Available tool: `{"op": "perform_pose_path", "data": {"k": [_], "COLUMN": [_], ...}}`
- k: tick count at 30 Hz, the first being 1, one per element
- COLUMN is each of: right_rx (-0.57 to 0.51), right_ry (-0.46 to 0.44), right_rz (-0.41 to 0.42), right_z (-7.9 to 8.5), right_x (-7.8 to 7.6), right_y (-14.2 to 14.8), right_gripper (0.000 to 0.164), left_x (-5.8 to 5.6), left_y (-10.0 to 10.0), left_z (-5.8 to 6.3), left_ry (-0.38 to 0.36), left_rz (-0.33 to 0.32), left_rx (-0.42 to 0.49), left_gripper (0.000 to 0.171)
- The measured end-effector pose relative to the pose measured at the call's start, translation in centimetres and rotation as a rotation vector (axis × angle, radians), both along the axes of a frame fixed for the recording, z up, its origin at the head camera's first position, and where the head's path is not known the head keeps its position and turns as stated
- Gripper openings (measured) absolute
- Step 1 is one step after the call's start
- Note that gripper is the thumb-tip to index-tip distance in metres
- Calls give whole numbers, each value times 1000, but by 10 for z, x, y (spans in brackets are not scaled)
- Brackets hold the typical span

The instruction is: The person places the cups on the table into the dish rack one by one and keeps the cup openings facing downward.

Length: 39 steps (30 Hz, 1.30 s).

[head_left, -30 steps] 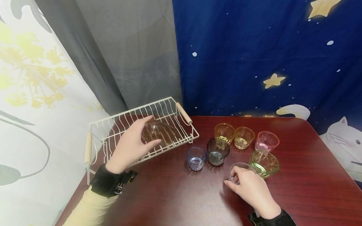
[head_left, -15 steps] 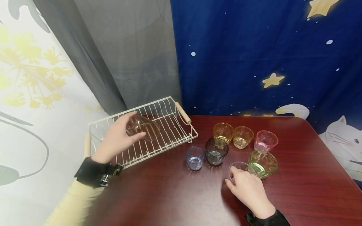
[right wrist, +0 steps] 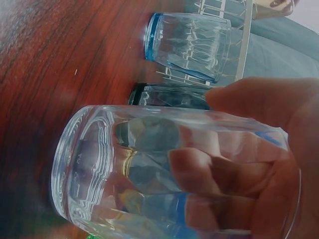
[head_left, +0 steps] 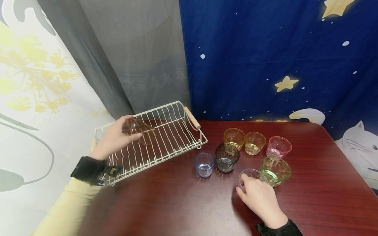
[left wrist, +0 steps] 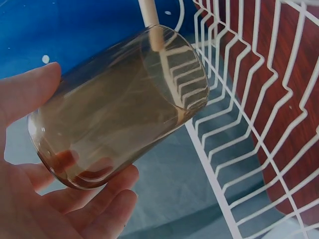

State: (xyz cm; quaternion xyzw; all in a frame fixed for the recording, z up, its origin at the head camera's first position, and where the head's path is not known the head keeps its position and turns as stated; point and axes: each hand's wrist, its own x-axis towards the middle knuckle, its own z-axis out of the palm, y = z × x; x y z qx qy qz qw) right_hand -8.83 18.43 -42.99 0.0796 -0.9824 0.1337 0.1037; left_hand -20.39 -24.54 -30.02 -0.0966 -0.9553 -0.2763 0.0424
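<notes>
A person's left hand [head_left: 113, 136] is holding an amber glass [head_left: 141, 131] at a tilt above the left part of a white wire rack [head_left: 156, 108], the thumb pressing one side and the fingers curling round the other near the base, with the mouth pointing away from the palm. The right hand [head_left: 261, 198] is gripping a clear glass [right wrist: 97, 167] at the dark red table [head_left: 177, 203], its thumb lying along the wall; whether the fingers are reaching inside or behind, the views are not showing. By its look, the amber glass is probably handling as light and stiff, its smooth wall likely proving slippery and its thin rim fragile, so the base end is offering the safer hold. Compared with half a second ago, the left hand and amber glass are sitting farther left, while the right hand is staying near the green glass [head_left: 275, 171]
</notes>
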Motion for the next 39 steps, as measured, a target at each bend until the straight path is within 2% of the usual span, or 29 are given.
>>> {"op": "perform_pose_path", "data": {"k": [6,12,24,29,39], "right_rx": [17,19,22,23,31], "right_ry": [22,60,52,55,80], "right_rz": [7,11,5,4,7], "right_z": [-3,-5,-6,-5,-11], "right_x": [0,-2,-2,-2,-2], "right_y": [0,0,0,0,1], "right_gripper": [30,31,32,33,33], "left_x": [-5,-17,-38,-43,-47], "left_y": [-15,-33,-55,-63,-80], "left_z": [-5,-9,-24,-27,-35], "left_ry": [-31,-40,-81,-118,-129], "left_rz": [1,18,68,89,120], "left_rx": [-45,-97,-269,-282,-315], "left_gripper": [83,82,85,87,86]}}
